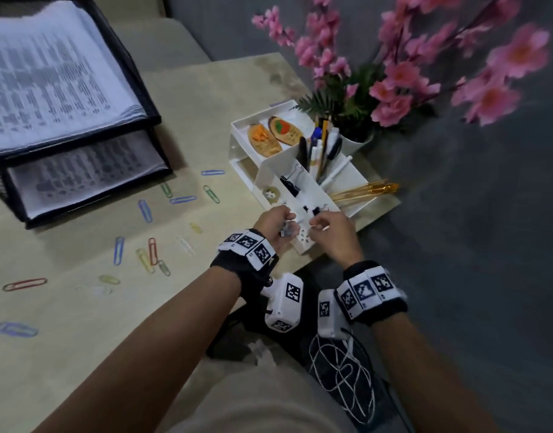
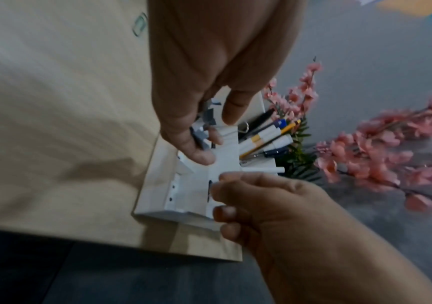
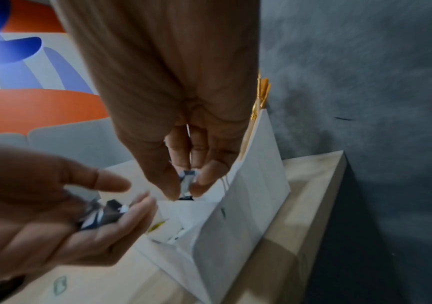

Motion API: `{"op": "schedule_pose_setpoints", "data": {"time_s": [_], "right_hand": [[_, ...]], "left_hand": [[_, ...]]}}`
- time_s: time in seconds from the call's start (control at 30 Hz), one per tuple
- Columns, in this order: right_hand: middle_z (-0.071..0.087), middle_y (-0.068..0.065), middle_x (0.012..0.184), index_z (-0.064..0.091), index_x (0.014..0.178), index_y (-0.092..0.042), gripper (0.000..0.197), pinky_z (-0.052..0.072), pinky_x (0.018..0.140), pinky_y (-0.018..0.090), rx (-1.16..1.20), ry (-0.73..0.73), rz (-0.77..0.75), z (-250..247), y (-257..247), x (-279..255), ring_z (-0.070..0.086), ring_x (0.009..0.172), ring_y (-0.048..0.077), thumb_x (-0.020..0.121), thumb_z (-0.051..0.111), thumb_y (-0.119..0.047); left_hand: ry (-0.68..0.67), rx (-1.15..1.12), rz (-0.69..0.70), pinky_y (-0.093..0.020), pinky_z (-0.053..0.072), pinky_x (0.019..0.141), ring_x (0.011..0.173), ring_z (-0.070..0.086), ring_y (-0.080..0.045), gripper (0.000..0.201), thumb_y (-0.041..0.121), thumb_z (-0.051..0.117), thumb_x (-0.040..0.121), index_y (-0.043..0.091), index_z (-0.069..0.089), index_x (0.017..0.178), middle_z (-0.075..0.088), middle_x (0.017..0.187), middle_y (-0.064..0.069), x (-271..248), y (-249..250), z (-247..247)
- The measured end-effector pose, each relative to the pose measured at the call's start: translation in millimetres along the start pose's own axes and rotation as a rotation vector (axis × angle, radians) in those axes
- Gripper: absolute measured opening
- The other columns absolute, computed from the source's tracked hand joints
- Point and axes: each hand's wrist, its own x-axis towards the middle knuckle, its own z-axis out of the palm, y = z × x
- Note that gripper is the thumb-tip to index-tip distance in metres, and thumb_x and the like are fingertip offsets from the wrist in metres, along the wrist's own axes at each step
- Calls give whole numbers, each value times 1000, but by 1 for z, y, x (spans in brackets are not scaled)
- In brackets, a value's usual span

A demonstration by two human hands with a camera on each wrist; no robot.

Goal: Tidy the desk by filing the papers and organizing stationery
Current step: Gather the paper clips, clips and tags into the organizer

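My left hand [image 1: 284,226] cups several small black binder clips [image 3: 103,214] in its curled fingers, just left of the near end of the white desk organizer [image 1: 303,245]. The same clips [image 2: 204,127] show between its thumb and fingers in the left wrist view. My right hand [image 1: 319,225] hovers over the organizer's near compartment and pinches one binder clip [image 3: 187,180] between thumb and fingertips. More black binder clips [image 1: 289,184] lie inside the organizer. Several coloured paper clips [image 1: 145,210] are scattered on the beige table [image 1: 65,354].
A black two-tier mesh tray [image 1: 156,120] with printed papers stands at the far left. Pens [image 1: 319,145] stand in the organizer's cup, and gold pens [image 1: 362,190] lie on its right side. A pink flower plant [image 1: 394,73] stands behind it. The table edge [image 3: 313,205] runs close on the right.
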Motion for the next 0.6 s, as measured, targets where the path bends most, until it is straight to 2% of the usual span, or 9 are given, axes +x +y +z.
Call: {"op": "schedule_pose_setpoints", "data": {"time_s": [0.07,0.17,0.27,0.37,0.43,0.47,0.5,0.53,0.6], "right_hand": [[70,17,96,69,92,-2,19,46,87,29,-76,-14,-6,1,7,6,62,97,30,77,58,1],[68,18,103,69,96,-3,20,43,85,25,-131,-37,4,1,12,12,59,100,30,81,56,-1],[64,19,105,67,98,-6,19,41,81,23,-148,-82,14,1,14,15,58,101,31,82,57,-4],[61,18,108,66,98,-9,20,43,83,25,-133,-119,32,1,16,18,58,100,31,81,59,-2],[60,19,112,66,102,-8,25,45,90,29,-148,-130,33,0,17,19,57,103,31,81,57,1],[60,19,114,65,105,-8,26,45,92,30,-162,-129,30,-1,17,19,57,103,30,82,57,2],[60,18,115,65,107,-7,27,45,93,30,-168,-119,30,-2,17,19,57,104,30,83,56,3],[60,17,115,65,107,-6,27,45,93,30,-165,-92,30,-4,16,19,58,104,30,84,55,3],[64,17,111,67,104,-5,25,44,92,28,-141,-4,-2,-7,12,19,59,104,29,86,51,2]], "left_hand": [[17,39,3,-18,25,40,40,29,-12,29,13,34,95,11,33,67,30,63,-3,8,-4,12],[55,127,12,-22,23,44,46,27,-16,27,18,35,94,11,33,69,30,65,-4,11,-5,27],[78,261,-15,-24,25,49,43,35,-19,26,25,38,95,10,40,73,36,66,-6,10,-3,38],[34,294,-100,-22,28,49,49,39,-18,27,33,38,94,7,45,95,41,69,-8,7,-1,45],[1,296,-152,-24,36,57,67,50,-21,45,38,36,95,2,44,120,52,96,-12,8,0,45],[2,307,-156,-26,41,68,89,58,-26,55,40,36,95,0,39,132,52,117,-15,10,1,43],[5,331,-149,-31,42,83,114,54,-29,59,40,35,95,1,34,139,46,136,-16,10,3,39],[-6,362,-134,-38,38,95,124,48,-29,56,41,35,95,3,39,137,44,141,-15,9,6,35],[-52,367,-94,-39,38,90,98,57,-21,38,40,36,94,10,58,102,59,108,-8,3,16,24]]}}
